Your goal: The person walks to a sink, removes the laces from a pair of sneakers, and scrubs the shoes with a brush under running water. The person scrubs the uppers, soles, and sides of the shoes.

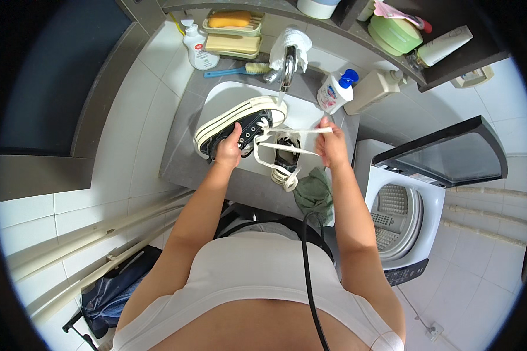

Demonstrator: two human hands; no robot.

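Note:
My left hand [229, 151] grips a black canvas sneaker [219, 131] by its opening, its white rubber sole facing away from me, over a white sink basin [226, 91]. Water runs from the chrome faucet [288, 66] onto the sneaker's toe end. White shoelaces [290, 130] stretch from its eyelets to my right hand [330, 142], which pinches them at the basin's right side. A second black-and-white sneaker [286, 158] lies in the basin between my hands, partly behind the laces.
A blue-handled brush [235, 71], soap dishes [239, 55] and a white pump bottle [200, 50] stand behind the basin. Another pump bottle [335, 93] is at back right. A green cloth [315, 193] hangs over the front edge. An open washing machine [399, 219] stands right, below a shelf [461, 57].

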